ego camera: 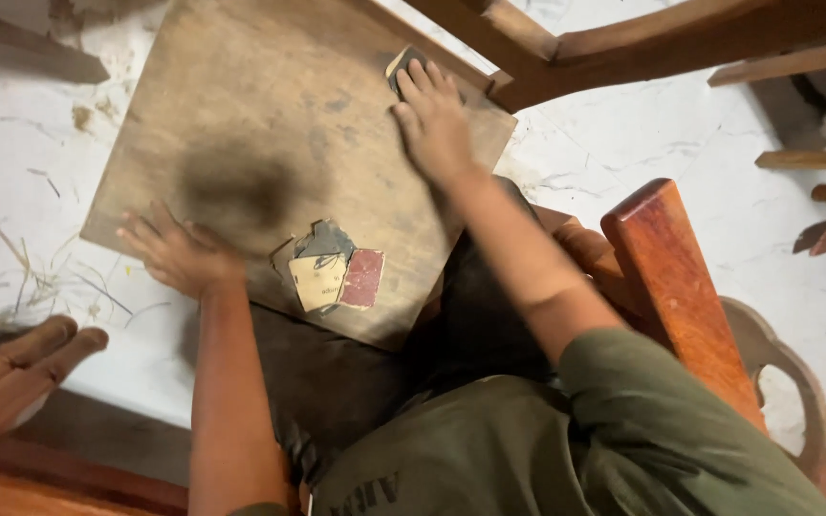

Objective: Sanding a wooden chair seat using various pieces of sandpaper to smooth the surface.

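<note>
Clearly the sanding of the square wooden board (279,124) is under way. The board lies tilted across the person's lap, its far edge out over the white marble floor (623,143). The right hand (432,119) lies flat, fingers spread, pressing a small piece of sandpaper (400,65) against the board's far right corner; only the paper's edge shows past the fingertips. The left hand (179,253) rests open on the near left edge of the board, fingers splayed and somewhat blurred, bracing the board rather than gripping it. Near the board's near edge lie spare sandpaper scraps (336,272): a dark one, a tan one and a reddish one, overlapping each other. A dark smudge marks the middle of the board, left of the right hand.

Judging by this, the far corner is being rubbed while the smudged middle remains unworked. The next stroke calls for steady downward pressure from the flat right palm, with the left hand holding the board firm against sliding. A reddish wooden chair frame (681,277) stands just right of the person's arm.
</note>
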